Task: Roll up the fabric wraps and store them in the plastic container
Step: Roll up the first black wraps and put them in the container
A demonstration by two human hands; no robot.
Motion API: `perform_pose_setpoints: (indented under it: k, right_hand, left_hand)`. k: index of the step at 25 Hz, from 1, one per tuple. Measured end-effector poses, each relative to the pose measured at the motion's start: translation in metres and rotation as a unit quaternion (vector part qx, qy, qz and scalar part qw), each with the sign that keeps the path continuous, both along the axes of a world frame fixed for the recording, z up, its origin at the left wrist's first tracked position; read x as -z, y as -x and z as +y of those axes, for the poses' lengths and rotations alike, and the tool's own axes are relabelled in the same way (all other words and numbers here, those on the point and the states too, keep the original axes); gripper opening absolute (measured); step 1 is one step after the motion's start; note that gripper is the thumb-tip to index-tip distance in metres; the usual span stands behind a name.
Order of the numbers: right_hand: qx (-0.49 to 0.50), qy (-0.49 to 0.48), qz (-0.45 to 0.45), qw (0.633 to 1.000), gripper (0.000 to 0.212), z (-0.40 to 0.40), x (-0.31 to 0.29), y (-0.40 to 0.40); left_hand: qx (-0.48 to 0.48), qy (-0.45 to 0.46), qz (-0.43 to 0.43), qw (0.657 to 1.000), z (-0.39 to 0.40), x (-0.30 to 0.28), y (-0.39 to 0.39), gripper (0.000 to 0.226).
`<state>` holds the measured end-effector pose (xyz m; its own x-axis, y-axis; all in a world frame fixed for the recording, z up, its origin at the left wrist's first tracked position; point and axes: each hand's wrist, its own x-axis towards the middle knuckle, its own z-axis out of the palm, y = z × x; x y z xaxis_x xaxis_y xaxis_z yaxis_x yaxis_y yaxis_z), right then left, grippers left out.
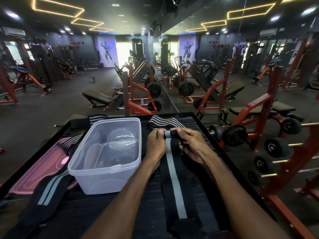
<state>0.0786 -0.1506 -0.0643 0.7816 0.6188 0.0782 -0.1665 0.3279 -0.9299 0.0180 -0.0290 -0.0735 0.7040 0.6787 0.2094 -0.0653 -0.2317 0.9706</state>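
Item: black wrap with grey stripe (174, 178), long axis running from my body straight away. My left hand (155, 145) and right hand (191, 145) both pinch its rolled far end, seemingly small. Plastic container (107, 156) sits left, nearer my left hand.

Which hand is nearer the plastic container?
Left. The left hand holds the wrap just right of the plastic container, close to its wall. The right hand grips the same wrap farther right, beyond the left.
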Motion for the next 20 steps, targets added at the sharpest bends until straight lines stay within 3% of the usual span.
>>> perform_pose_setpoints:
  k: [9,14,20]
  right_hand:
    - [0.006,0.002,-0.033,0.999,0.033,-0.0032,0.0053,-0.0039]
    - [0.104,0.118,-0.211,0.965,0.009,-0.0015,0.0043,-0.0033]
    - [0.149,0.095,-0.243,0.954,0.027,-0.0043,0.0008,-0.0032]
  left_hand:
    - [0.037,0.005,-0.001,0.999,0.0026,0.0008,0.0015,0.028]
    - [-0.006,-0.034,-0.044,0.998,-0.0032,-0.0008,0.0042,0.023]
    - [0.040,-0.005,-0.030,0.999,-0.0022,0.0020,0.0010,0.015]
